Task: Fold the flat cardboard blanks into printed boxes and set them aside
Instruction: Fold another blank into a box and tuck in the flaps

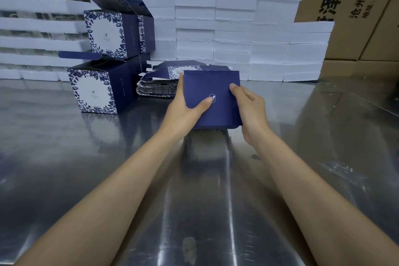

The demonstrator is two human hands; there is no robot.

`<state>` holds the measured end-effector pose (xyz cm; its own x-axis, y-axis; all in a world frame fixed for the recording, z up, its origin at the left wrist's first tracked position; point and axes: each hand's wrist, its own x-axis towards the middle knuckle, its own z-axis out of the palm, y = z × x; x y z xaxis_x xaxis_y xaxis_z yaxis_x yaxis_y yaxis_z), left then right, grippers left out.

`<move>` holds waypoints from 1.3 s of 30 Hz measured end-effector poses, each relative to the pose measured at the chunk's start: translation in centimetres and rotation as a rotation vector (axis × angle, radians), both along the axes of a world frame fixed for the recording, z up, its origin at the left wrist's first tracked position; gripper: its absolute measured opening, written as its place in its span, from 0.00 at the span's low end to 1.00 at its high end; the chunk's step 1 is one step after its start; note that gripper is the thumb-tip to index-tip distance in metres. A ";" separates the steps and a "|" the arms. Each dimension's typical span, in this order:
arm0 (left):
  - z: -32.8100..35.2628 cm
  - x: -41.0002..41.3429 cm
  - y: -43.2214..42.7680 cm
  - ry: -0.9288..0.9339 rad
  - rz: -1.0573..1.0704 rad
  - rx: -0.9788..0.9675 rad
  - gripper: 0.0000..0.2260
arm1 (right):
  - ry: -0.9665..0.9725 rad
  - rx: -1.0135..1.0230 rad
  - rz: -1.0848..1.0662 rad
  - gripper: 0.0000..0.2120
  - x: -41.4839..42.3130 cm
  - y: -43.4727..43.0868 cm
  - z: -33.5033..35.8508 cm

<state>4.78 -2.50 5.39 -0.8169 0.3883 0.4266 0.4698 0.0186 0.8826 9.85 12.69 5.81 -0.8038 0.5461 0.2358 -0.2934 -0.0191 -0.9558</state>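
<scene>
A dark blue box (pixel 218 106) with a small white emblem on its facing panel is held just above the steel table (pixel 108 168). My left hand (pixel 185 108) grips its left side, thumb pressed beside the emblem. My right hand (pixel 248 106) holds the right edge, thumb on the panel. Behind it lies a stack of flat printed blanks (pixel 159 84). To the left stand folded blue-and-white floral boxes: one on the table (pixel 99 90) and another stacked above it (pixel 114 32), lids open.
White foam trays (pixel 237 28) are piled in rows along the back of the table. Brown shipping cartons (pixel 356 6) with printed characters rise at the back right. The shiny table stretches toward me between my forearms.
</scene>
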 end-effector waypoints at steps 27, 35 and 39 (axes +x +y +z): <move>0.9 -0.7 -0.4 -0.061 0.115 0.027 0.38 | 0.307 0.283 -0.172 0.12 1.1 -1.8 0.2; 2.3 -0.3 -1.8 0.304 0.362 -0.016 0.23 | 0.300 0.422 -0.177 0.11 1.2 -1.7 1.2; 1.5 -0.8 -1.7 0.230 0.427 -0.294 0.26 | 0.116 0.640 -0.134 0.09 0.2 -1.0 -0.2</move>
<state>3.97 -4.24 6.93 -0.8260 0.1733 0.5363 0.5466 0.4783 0.6874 10.07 11.68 5.58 -0.6889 0.3629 0.6275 -0.3551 0.5858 -0.7285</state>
